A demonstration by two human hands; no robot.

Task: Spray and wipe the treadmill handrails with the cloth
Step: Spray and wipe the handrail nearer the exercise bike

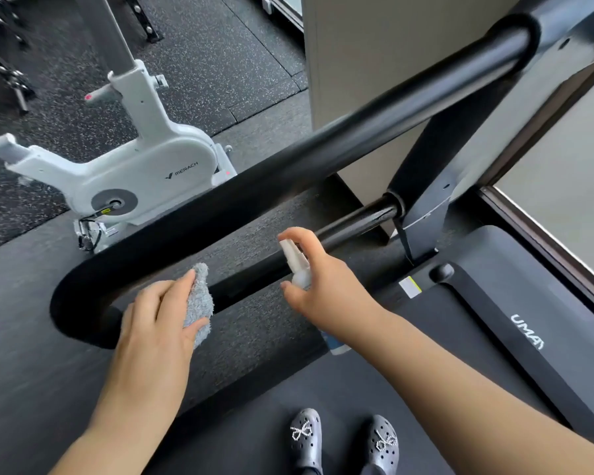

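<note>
At the bottom of the frame stand two grey shoes point(343, 440) on the dark belt point(357, 382) of the treadmill. The person stands here so both arms can reach the rail.

A bit higher, at lower left of the middle, the left hand point(155, 323) holds the cloth point(199, 303). The thumb and fingers are curled round it, so it is bunched into a small grey wad. The cloth sits right by the bend of the handrail point(254, 180). I think it waits there so it can rub the rail as soon as the rail is wet. I cannot tell if the cloth touches the rail yet.

To the right of it, near the middle of the frame, the right hand point(319, 286) is clamped on the bottle point(297, 262). One finger sits on top of the white head, ready to push down. The nozzle points left, toward the rail and the cloth. No spray shows in the air.

The handrail is a fat black bar. It runs from the bend at lower left up to the upper right of the frame.

Farther off, at the left, a white bike point(134, 166) stands on the speckled floor point(220, 63). At the right edge is a pale window point(570, 166).
</note>
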